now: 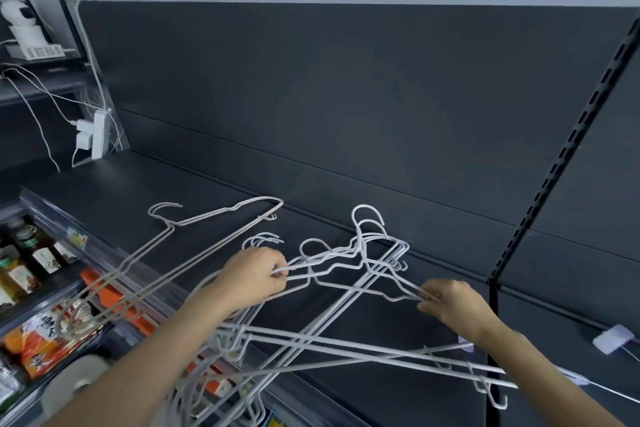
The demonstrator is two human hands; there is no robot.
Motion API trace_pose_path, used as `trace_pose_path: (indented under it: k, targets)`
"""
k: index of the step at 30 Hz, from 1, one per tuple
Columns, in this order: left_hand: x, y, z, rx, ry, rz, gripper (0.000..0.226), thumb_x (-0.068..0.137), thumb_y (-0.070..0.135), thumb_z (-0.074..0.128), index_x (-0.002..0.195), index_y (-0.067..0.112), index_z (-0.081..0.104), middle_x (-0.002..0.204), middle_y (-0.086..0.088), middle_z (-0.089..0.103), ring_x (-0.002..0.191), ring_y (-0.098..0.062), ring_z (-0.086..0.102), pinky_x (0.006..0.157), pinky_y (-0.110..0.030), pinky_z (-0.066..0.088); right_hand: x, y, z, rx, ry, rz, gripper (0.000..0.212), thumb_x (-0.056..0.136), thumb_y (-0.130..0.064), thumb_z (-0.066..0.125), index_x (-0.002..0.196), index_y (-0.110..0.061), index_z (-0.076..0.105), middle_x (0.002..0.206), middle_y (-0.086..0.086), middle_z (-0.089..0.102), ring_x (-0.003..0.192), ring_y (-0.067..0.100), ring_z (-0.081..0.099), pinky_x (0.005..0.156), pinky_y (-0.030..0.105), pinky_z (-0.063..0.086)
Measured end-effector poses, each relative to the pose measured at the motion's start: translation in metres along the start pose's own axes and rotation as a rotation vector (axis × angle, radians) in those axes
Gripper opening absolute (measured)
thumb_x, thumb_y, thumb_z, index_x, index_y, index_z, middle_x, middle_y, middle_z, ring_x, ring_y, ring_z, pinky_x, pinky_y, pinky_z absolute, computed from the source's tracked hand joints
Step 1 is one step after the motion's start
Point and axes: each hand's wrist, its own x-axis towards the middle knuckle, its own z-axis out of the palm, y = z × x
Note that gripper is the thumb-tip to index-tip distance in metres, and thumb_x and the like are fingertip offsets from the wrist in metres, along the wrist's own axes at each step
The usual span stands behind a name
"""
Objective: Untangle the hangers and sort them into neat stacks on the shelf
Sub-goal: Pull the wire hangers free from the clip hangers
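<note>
1. Hangers, far left: a small set of white wire hangers lies flat on the dark shelf, hooks toward the back panel, lower ends overhanging the front edge. It looks like a started stack, apart from the main knot.
2. Left hand: grip clenched on the left shoulder wires of the tangled bundle, thumb on top and fingers curled under.
3. Tangled bundle: mid-shelf, hooks clustered near the back panel and pointing different ways. Several frames cross, and long bars run down past the shelf's front edge.
4. Right hand: fingertips pinched on the right shoulder bend of one hanger in the same bundle. I cannot tell whether it holds one wire or two.
5. Handling, as a judgement: light, thin coated wire. It is springy rather than rigid and will flex under a pull. The smooth coating slides wire on wire, but hooks and shoulder notches snag.
6. Hold points: take hold at the shoulder bends or at the neck below the hook. Free the hook first, then slide the hanger out along its own plane. Yanking the bottom bar would likely drag neighbours off the shelf edge.
</note>
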Motion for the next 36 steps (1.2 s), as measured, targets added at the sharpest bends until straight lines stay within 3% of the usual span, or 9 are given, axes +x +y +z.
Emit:
trace_pose_path:
  k: [3,6,9,12,15,19,25,30,36]
  targets:
    - [0.002,0.000,-0.012,-0.130,-0.007,-0.014,0.008,0.075,0.019,0.063,0.069,0.016,0.067,0.058,0.002,0.058,0.055,-0.013,0.049,0.060,-0.028,0.040,0.002,-0.003,-0.008,0.061,0.080,-0.017,0.035,0.086,-0.021,0.059,0.057,-0.031,0.044,0.059,-0.007,0.054,0.065,0.020,0.053,0.063,0.032,0.041]
    - [0.001,-0.003,-0.027,-0.326,0.090,-0.012,0.009,0.077,0.015,0.066,0.078,0.008,0.070,0.072,-0.008,0.066,0.062,-0.004,0.052,0.068,-0.024,0.040,0.001,-0.012,-0.032,0.046,0.175,-0.051,0.036,0.086,-0.023,0.058,0.056,-0.039,0.048,0.059,-0.012,0.057,0.062,0.018,0.051,0.065,0.037,0.042]
    - [0.000,-0.013,-0.049,-0.346,0.541,0.017,0.025,0.079,0.017,0.064,0.100,0.005,0.066,0.091,-0.001,0.058,0.083,-0.010,0.054,0.080,-0.019,0.038,-0.003,-0.018,-0.056,0.032,0.289,-0.031,0.017,0.087,-0.024,0.060,0.083,-0.039,0.067,0.083,-0.008,0.071,0.087,0.024,0.063,0.072,0.035,0.042]
    - [-0.012,-0.027,-0.057,-0.315,0.772,0.002,0.008,0.082,0.007,0.059,0.088,0.004,0.065,0.082,-0.003,0.057,0.072,-0.014,0.052,0.070,-0.019,0.036,-0.002,-0.005,-0.071,0.002,0.356,0.095,0.020,0.088,-0.025,0.057,0.105,-0.021,0.068,0.101,0.004,0.070,0.101,0.028,0.060,0.071,0.032,0.037]
    - [-0.021,-0.036,-0.025,-0.274,0.410,0.031,0.023,0.079,0.029,0.056,0.075,0.010,0.067,0.074,0.001,0.064,0.068,-0.011,0.057,0.070,-0.022,0.043,-0.004,0.001,-0.075,0.039,0.358,0.169,0.020,0.090,-0.025,0.054,0.105,-0.021,0.067,0.100,0.007,0.069,0.097,0.031,0.058,0.070,0.034,0.036]
    - [-0.020,-0.027,0.026,-0.037,0.044,-0.024,0.020,0.083,0.028,0.064,0.095,0.014,0.070,0.095,-0.002,0.066,0.087,-0.017,0.062,0.081,-0.032,0.050,-0.007,-0.005,-0.070,0.031,0.397,0.205,0.018,0.091,-0.028,0.051,0.094,-0.023,0.068,0.084,0.010,0.069,0.080,0.032,0.057,0.065,0.034,0.037]
    - [-0.008,-0.024,0.045,0.064,0.036,-0.091,0.014,0.086,0.013,0.053,0.089,0.015,0.067,0.088,0.005,0.054,0.093,-0.020,0.061,0.075,-0.026,0.043,-0.006,-0.018,-0.064,0.105,0.465,0.259,0.024,0.092,-0.029,0.048,0.077,-0.016,0.062,0.066,0.011,0.062,0.066,0.031,0.053,0.062,0.033,0.035]
    - [-0.003,-0.022,0.041,0.110,-0.032,-0.054,0.013,0.087,0.010,0.049,0.092,0.014,0.061,0.104,-0.002,0.063,0.092,-0.024,0.062,0.076,-0.033,0.046,-0.003,-0.025,-0.065,0.218,0.464,0.214,0.029,0.091,-0.027,0.049,0.065,-0.016,0.055,0.056,0.009,0.051,0.056,0.026,0.044,0.058,0.033,0.033]
    - [-0.002,-0.016,0.029,-0.068,0.136,0.052,0.013,0.091,0.009,0.042,0.095,0.008,0.054,0.104,-0.007,0.054,0.092,-0.028,0.057,0.084,-0.041,0.045,0.007,-0.036,-0.068,0.275,0.497,0.130,0.034,0.090,-0.026,0.052,0.056,-0.018,0.048,0.049,0.004,0.043,0.050,0.023,0.035,0.053,0.031,0.028]
